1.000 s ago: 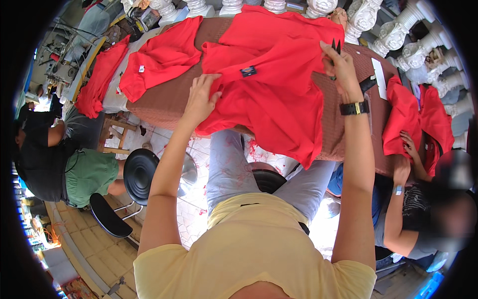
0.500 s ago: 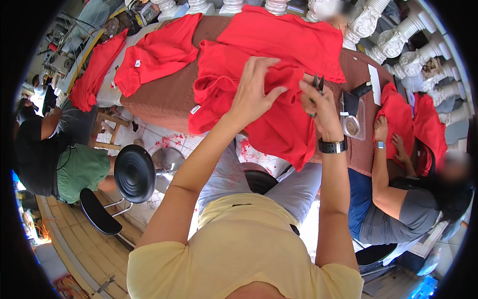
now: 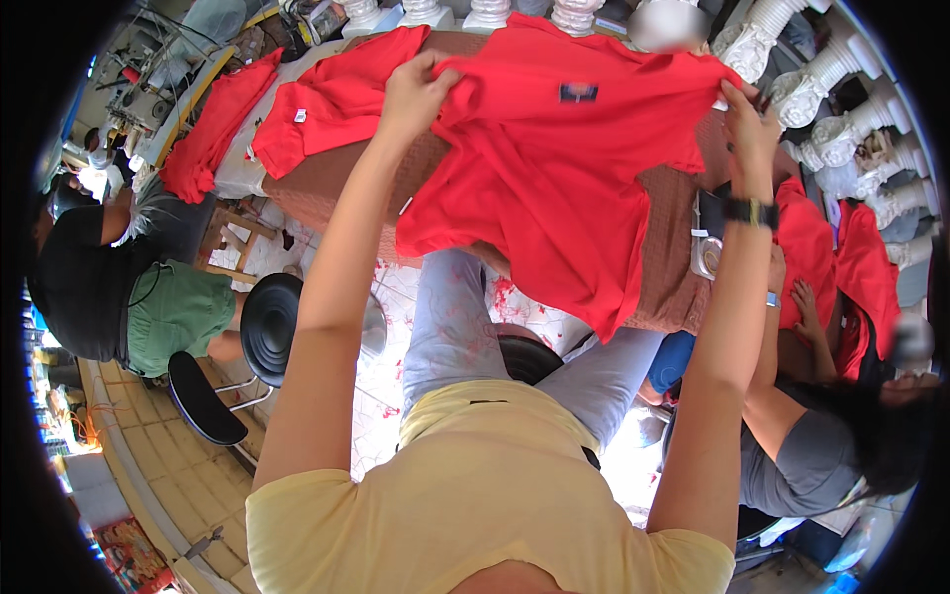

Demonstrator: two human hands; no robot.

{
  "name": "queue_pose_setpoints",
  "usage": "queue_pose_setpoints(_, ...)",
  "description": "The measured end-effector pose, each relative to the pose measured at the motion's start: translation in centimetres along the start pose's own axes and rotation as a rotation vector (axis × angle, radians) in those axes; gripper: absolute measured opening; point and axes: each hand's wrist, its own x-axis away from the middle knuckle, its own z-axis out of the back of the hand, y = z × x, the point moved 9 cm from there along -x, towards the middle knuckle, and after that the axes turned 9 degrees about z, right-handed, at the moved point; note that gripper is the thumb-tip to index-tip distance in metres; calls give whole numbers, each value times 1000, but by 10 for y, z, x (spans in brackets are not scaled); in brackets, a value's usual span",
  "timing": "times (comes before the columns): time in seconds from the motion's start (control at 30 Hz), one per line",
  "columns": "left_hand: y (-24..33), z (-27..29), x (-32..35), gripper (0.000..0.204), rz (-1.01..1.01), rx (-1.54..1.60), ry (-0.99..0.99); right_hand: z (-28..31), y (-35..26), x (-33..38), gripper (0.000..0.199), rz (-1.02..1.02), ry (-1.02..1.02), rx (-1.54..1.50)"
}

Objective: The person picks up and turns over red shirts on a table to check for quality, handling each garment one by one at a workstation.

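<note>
A red shirt (image 3: 554, 188) is stretched out between my raised hands, over the table's near edge. My left hand (image 3: 418, 96) is closed on its left side, the cloth pinched at the fingertips. At the right, my right hand (image 3: 749, 129) grips the shirt's other corner. Something dark shows by the right fingers, too small to make out. A dark patch (image 3: 578, 93) sits near the shirt's upper edge. The lower part hangs down above my lap.
More red garments (image 3: 336, 94) lie on the brown-covered table (image 3: 332, 183). At the right, a co-worker's hand (image 3: 807, 307) rests on red cloth. Another person (image 3: 84, 287) sits at the left, near a black stool (image 3: 269, 322). White balusters (image 3: 816, 89) line the far side.
My hands have moved apart and farther up the table, spreading the shirt that lay bunched. The dark snips seen in my right hand no longer show clearly. The patch has come into view.
</note>
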Motion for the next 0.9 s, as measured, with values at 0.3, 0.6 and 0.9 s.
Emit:
queue_pose_setpoints(0.3, -62, -35, 101, 53, -378, -670, -218, -12, 59, 183, 31, -51, -446, 293)
queue_pose_setpoints(0.6, -85, -18, 162, 24, -362, -519, 121, -84, 3, 321, 30, -14, -500, 206)
queue_pose_setpoints(0.9, -99, -19, 143, 21, -112, -170, -202, -154, 19, 257, 19, 141, -562, 293)
